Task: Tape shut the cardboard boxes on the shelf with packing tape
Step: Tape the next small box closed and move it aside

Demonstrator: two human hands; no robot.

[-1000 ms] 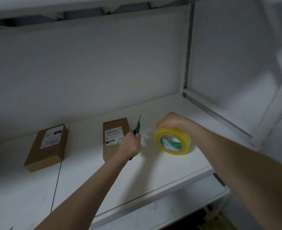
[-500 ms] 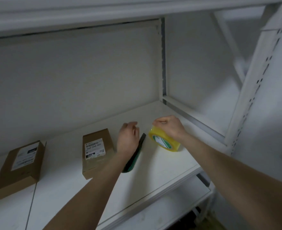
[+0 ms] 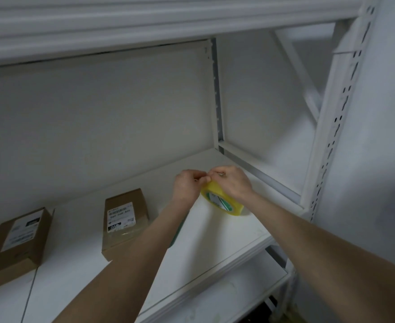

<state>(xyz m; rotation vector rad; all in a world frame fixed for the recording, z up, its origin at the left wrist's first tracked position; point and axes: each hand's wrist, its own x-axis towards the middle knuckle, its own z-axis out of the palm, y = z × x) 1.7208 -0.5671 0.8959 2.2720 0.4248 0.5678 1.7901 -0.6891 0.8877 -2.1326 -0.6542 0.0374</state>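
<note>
Okay, your right hand (image 3: 232, 183) grips the yellow packing tape roll (image 3: 224, 203) tilted on the shelf (image 3: 215, 241), left hand (image 3: 187, 185) pinching at its top edge, hands touching. Peel the end slowly and flat, then pull toward the nearest cardboard box (image 3: 124, 220), just left.

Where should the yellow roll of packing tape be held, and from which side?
Grip the yellow roll of packing tape across its outer band, from above on the right: it stands tilted on edge on the white shelf, its open core facing the camera.
</note>
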